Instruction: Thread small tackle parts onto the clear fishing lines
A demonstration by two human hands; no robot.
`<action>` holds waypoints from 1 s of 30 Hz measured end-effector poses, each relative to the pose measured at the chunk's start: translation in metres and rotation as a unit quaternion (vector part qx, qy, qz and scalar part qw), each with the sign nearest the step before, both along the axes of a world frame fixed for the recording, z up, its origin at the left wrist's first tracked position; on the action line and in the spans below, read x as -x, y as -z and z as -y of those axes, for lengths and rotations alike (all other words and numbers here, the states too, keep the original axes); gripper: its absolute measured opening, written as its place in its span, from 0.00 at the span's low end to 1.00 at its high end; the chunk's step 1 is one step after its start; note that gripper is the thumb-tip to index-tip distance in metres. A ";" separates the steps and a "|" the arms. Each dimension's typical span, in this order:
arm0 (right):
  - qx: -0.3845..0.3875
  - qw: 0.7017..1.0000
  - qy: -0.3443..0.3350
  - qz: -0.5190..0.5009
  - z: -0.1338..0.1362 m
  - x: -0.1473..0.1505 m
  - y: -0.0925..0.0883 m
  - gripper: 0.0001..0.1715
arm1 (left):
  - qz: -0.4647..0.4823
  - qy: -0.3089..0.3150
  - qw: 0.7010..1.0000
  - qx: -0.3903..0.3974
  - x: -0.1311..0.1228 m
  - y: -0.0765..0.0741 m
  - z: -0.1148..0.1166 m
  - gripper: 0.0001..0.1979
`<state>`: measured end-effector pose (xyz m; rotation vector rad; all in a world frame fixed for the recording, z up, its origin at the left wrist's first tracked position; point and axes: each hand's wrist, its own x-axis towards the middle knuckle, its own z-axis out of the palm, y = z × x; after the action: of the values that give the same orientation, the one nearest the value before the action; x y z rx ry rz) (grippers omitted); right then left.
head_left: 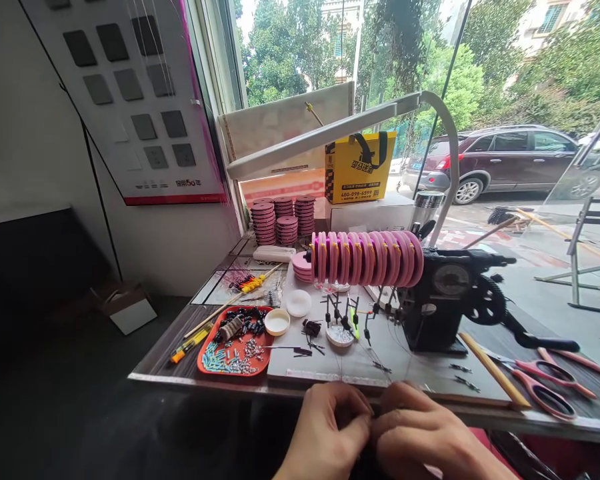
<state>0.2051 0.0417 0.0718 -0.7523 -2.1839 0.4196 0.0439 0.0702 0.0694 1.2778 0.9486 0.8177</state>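
1. My left hand (325, 433) and right hand (425, 437) meet at the near edge of the grey desk (520, 333). Both have their fingers curled and tips pinched together, and what they pinch is too small to see.
2. A thin clear line (339, 367) runs toward them from the row of pink round spools (367, 258).
3. I judge the line light, limp, slippery and easily kinked. Grip it with the fingertip pads, close to its end.

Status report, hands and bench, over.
Left hand and right hand pinched together at table edge. Held item too small to tell. Pink spools beyond, scissors right.
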 end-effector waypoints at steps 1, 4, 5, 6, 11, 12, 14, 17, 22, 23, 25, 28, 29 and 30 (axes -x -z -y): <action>0.056 0.998 0.005 -0.024 0.000 0.000 -0.001 0.17 | -0.010 0.005 0.999 -0.032 0.001 0.000 0.001 0.04; 0.243 0.960 0.061 -0.122 0.001 -0.002 -0.007 0.13 | -0.044 -0.017 0.988 -0.149 -0.001 0.002 0.004 0.08; 0.300 0.937 0.074 -0.160 0.001 -0.002 -0.010 0.14 | -0.060 -0.049 0.978 -0.195 -0.003 0.005 0.006 0.09; 0.344 0.913 0.081 -0.201 0.000 -0.001 -0.013 0.15 | -0.080 -0.088 0.962 -0.246 -0.006 0.008 0.008 0.09; 0.402 0.861 0.062 -0.306 -0.008 0.006 -0.025 0.20 | -0.193 -0.189 0.792 -0.547 -0.014 0.031 0.017 0.12; 0.407 0.858 0.063 -0.307 -0.009 0.006 -0.026 0.20 | -0.211 -0.184 0.756 -0.591 -0.014 0.033 0.018 0.13; 0.418 0.854 0.058 -0.304 -0.010 0.005 -0.026 0.21 | -0.231 -0.161 0.718 -0.636 -0.013 0.034 0.018 0.15; 0.374 0.885 0.074 -0.268 -0.008 0.000 -0.022 0.14 | -0.191 -0.113 0.800 -0.558 -0.009 0.023 0.013 0.15; -0.017 0.996 0.085 0.014 -0.002 -0.006 -0.012 0.07 | 0.047 -0.005 0.997 0.053 -0.005 0.002 0.000 0.04; -0.084 0.990 0.079 0.077 -0.001 -0.006 -0.010 0.10 | 0.088 0.013 0.985 0.145 -0.005 0.000 -0.002 0.03; -0.161 0.973 0.069 0.153 0.000 -0.004 -0.007 0.14 | 0.131 0.030 0.964 0.230 -0.006 0.000 -0.004 0.02; -0.180 0.968 0.045 0.167 0.001 -0.001 -0.003 0.16 | 0.135 0.045 0.960 0.240 -0.007 0.002 -0.004 0.03; -0.178 0.971 0.037 0.154 0.000 0.000 -0.002 0.16 | 0.133 0.048 0.961 0.239 -0.006 0.003 -0.003 0.04; -0.165 0.976 0.032 0.135 0.000 0.000 -0.002 0.17 | 0.123 0.047 0.965 0.227 -0.005 0.004 -0.003 0.03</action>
<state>0.2051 0.0417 0.0735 -0.7229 -2.3908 -0.0880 0.0494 0.0730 0.0657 0.7960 0.8089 0.6196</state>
